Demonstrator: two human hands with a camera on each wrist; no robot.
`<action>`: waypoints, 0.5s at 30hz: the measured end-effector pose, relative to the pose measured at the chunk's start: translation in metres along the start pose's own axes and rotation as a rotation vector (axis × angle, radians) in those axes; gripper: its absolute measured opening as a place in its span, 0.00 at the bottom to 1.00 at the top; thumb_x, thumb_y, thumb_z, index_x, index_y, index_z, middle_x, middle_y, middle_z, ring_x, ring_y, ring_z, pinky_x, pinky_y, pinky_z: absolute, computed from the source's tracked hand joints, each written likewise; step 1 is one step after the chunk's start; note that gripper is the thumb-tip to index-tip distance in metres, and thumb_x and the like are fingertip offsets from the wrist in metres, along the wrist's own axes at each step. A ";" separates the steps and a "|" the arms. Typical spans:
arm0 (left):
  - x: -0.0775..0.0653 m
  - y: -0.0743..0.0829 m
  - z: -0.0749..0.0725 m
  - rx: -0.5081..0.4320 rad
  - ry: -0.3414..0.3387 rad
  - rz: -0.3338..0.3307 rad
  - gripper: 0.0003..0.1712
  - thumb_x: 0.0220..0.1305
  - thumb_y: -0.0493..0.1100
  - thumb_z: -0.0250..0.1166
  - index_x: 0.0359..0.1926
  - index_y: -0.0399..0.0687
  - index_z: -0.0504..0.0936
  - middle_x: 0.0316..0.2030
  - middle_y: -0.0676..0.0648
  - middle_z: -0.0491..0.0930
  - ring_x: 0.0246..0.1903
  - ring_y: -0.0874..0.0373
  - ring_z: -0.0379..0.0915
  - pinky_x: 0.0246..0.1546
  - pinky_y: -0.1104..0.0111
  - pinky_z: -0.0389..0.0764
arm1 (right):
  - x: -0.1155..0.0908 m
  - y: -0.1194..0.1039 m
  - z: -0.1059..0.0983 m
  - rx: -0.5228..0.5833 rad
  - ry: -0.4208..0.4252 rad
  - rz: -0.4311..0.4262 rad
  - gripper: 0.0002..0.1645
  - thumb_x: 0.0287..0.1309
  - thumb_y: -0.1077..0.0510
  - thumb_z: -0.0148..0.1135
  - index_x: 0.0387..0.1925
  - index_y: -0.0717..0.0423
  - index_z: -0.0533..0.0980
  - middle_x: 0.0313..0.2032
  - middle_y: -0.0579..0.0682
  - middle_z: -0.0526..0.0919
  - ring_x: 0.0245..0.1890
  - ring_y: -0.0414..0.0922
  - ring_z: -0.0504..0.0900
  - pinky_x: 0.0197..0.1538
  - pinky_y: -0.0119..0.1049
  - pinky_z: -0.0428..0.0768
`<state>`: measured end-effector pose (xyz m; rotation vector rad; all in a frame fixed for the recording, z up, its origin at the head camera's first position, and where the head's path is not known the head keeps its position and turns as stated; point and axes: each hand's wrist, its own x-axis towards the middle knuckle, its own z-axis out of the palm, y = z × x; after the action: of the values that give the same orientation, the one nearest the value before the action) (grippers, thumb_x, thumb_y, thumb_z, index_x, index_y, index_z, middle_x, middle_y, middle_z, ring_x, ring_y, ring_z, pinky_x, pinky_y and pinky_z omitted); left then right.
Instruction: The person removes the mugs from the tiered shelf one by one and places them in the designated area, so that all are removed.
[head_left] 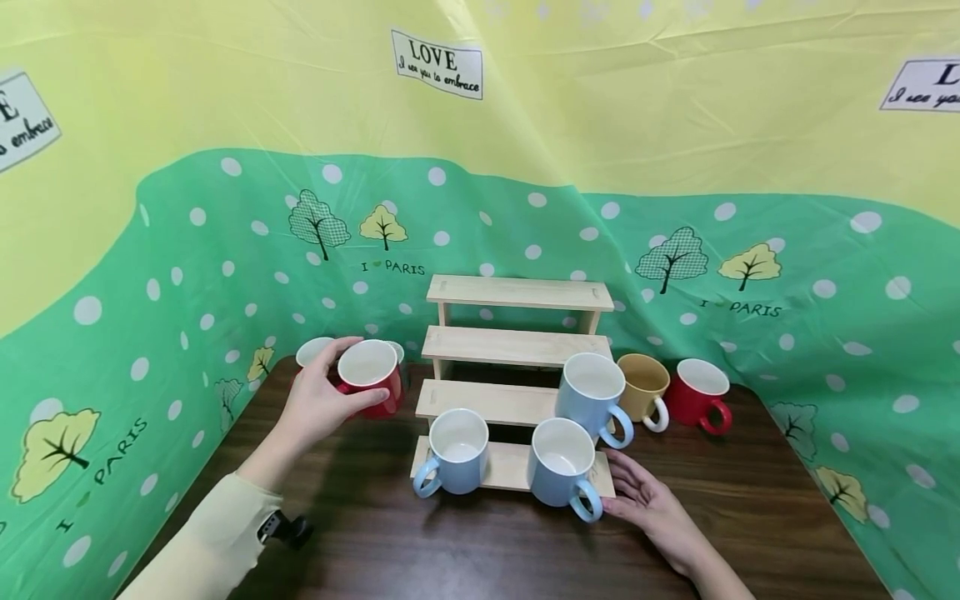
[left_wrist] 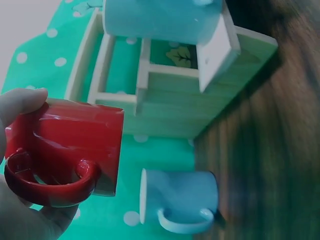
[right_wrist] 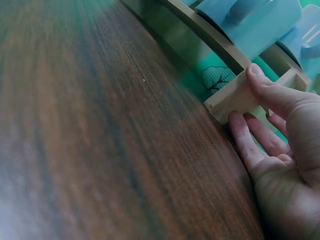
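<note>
My left hand (head_left: pixel 322 396) grips a red mug (head_left: pixel 375 387) with a white inside, held up left of the wooden stepped shelf (head_left: pixel 487 400). In the left wrist view the red mug's handle (left_wrist: pixel 55 187) faces the camera. My right hand (head_left: pixel 656 508) holds the lower right end of the shelf; in the right wrist view the thumb lies at the board's corner and the fingertips (right_wrist: pixel 239 122) touch its side panel (right_wrist: pixel 232 102). Two light blue mugs, a left one (head_left: pixel 457 450) and a right one (head_left: pixel 562 462), stand on the lowest step. Another blue mug (head_left: pixel 592 392) stands one step higher.
Right of the shelf, a mustard mug (head_left: pixel 637 387) and a second red mug (head_left: pixel 693 396) stand on the dark wooden table (head_left: pixel 420 550). Behind my left hand are a partly hidden mug (head_left: pixel 311 350) and a blue mug (left_wrist: pixel 180 195). A printed cloth (head_left: pixel 525 225) hangs behind.
</note>
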<state>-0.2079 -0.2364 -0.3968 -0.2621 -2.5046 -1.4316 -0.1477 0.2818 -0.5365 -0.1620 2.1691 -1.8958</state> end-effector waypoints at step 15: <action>-0.012 -0.052 -0.002 0.097 0.015 -0.065 0.50 0.56 0.52 0.87 0.75 0.46 0.73 0.64 0.37 0.80 0.60 0.39 0.77 0.56 0.45 0.83 | 0.000 -0.001 0.001 0.005 0.005 0.010 0.49 0.74 0.63 0.69 0.85 0.62 0.54 0.76 0.68 0.68 0.64 0.32 0.80 0.62 0.30 0.82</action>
<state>-0.2106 -0.2643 -0.4421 -0.1527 -2.5832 -1.3247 -0.1479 0.2810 -0.5360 -0.1447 2.1647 -1.8979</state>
